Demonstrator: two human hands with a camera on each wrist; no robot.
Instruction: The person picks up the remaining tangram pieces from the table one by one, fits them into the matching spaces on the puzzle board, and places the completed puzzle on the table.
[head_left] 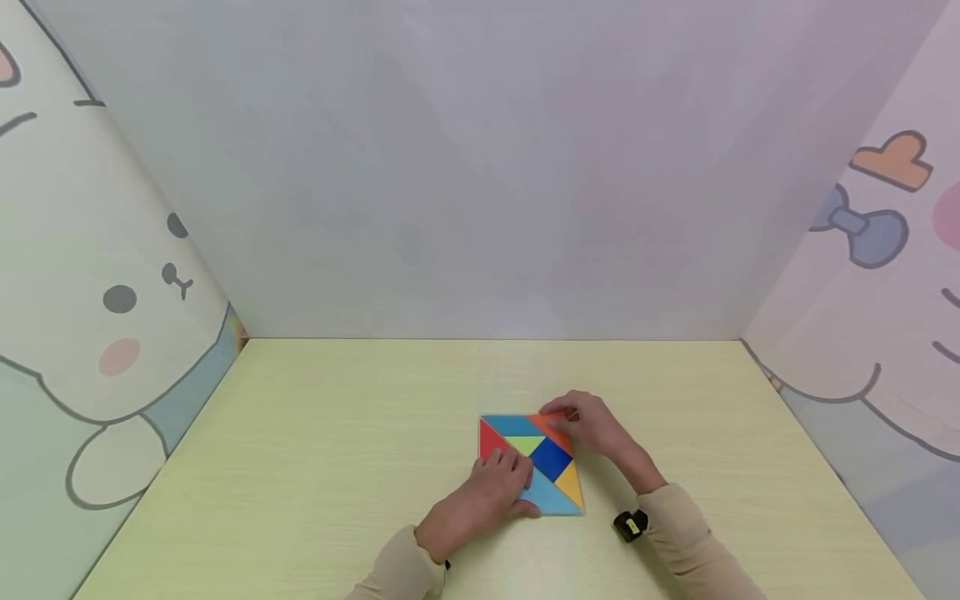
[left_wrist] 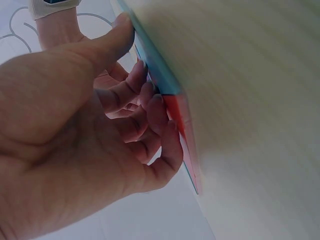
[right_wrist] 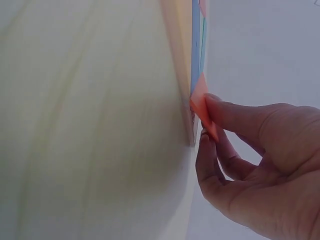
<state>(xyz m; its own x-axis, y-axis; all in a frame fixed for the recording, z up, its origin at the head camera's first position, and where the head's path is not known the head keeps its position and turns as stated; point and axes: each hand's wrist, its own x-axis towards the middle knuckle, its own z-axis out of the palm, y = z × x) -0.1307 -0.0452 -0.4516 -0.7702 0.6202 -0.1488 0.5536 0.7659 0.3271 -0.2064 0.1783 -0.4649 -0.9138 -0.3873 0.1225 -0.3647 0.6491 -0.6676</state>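
A square tangram of coloured pieces lies in a shallow tray (right_wrist: 190, 136) on the table. My right hand (head_left: 591, 427) pinches the orange triangle (right_wrist: 202, 102) between thumb and fingers at the far right corner; the right wrist view shows this piece tilted up out of the tray. My left hand (head_left: 483, 498) rests over the near left part, fingertips on the red triangle (head_left: 490, 437) and light blue triangle (head_left: 553, 500), thumb at the near edge. Between the hands lie a dark blue square (head_left: 551, 459), a yellow-green triangle (head_left: 522, 444) and a teal parallelogram (head_left: 504, 425).
A yellow triangle (head_left: 571, 485) sits at the tray's right side. The pale wooden table (head_left: 337, 433) ends at a grey back wall (head_left: 480, 183), with cartoon-printed panels at both sides. A black device (head_left: 630, 526) is worn at the right wrist.
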